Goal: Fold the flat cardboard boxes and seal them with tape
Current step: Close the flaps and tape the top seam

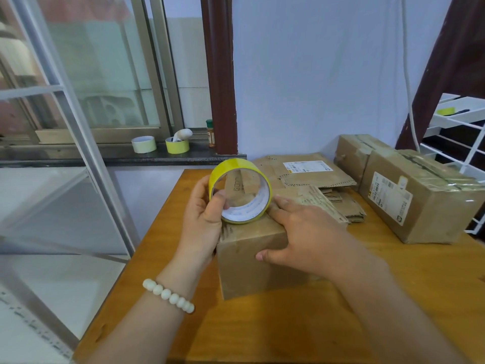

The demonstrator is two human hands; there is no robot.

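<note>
Bare table (262,332) lies open in front of the box (249,271); flat cardboard (328,179) and sealed boxes (425,206) crowd the far right.

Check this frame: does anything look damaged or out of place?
The cardboard is worn: the small box under the right hand has a ragged top edge, and the flat boxes behind show torn, jagged edges. Nothing is spilled.
</note>
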